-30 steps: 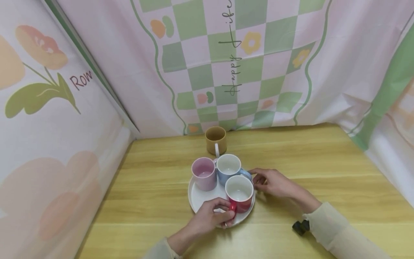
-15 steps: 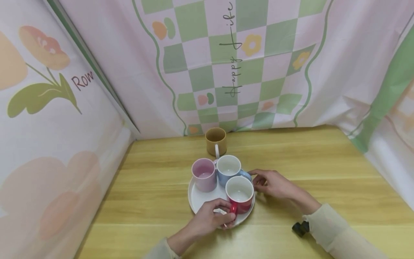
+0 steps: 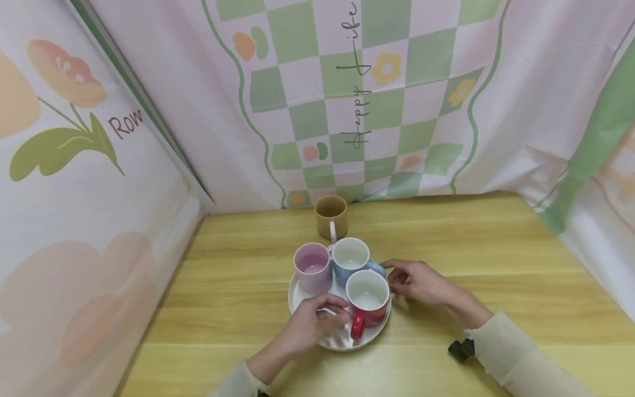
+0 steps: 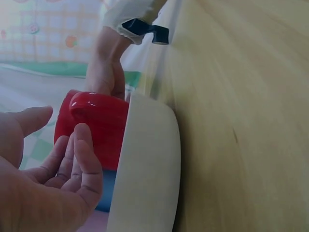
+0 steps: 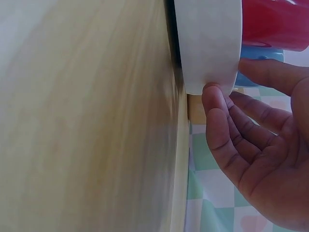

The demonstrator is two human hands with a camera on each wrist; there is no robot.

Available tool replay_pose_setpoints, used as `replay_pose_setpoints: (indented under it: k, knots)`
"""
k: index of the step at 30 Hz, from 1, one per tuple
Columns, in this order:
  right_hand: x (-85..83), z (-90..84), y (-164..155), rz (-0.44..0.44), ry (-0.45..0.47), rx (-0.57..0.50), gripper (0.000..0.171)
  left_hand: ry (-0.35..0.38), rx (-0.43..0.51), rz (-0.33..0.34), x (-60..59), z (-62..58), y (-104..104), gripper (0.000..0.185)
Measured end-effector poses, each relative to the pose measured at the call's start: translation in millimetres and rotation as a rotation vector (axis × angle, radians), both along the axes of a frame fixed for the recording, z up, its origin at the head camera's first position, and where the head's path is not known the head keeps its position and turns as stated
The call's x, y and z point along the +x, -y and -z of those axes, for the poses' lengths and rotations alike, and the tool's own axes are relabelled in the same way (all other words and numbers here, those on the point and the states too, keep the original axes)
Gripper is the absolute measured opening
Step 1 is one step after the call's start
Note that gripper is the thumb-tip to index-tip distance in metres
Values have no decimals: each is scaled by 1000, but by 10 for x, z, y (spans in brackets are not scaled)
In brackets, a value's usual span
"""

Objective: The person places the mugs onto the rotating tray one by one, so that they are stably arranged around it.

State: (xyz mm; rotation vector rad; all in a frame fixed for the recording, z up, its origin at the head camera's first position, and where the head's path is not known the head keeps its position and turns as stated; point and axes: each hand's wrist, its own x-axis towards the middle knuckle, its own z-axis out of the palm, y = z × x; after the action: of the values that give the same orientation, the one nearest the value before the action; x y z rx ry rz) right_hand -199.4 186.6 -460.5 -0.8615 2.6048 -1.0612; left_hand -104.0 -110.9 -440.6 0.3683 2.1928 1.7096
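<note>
Head view: glossy red mug (image 3: 367, 300), white inside, on white tray (image 3: 302, 302); both hands' grips relaxed apart, left hand (image 3: 308, 326), right hand (image 3: 419, 281).

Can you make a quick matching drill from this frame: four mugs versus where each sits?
Things:
1. red mug
2. pink mug
3. blue mug
4. brown mug

Places:
A. on the table behind the plate
B. plate's left side
C. plate's near right, by the left hand
D. plate's far side, by the right hand

Pairs: 1-C, 2-B, 3-D, 4-A
</note>
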Motion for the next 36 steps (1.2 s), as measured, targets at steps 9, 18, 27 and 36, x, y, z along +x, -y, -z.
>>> replay_pose_setpoints:
  k: [9, 18, 27, 36]
  knots:
    - [6, -4, 4, 1, 1, 8, 48, -30, -39, -55, -71, -86, 81, 31]
    - [14, -14, 7, 4, 8, 12, 47, -17, -28, -108, -188, -234, 226, 35]
    - [13, -2, 3, 1, 3, 7, 47, -47, -26, -176, -315, -332, 346, 34]
    - [0, 3, 6, 4, 8, 13, 46, -70, -28, -213, -440, -356, 449, 36]
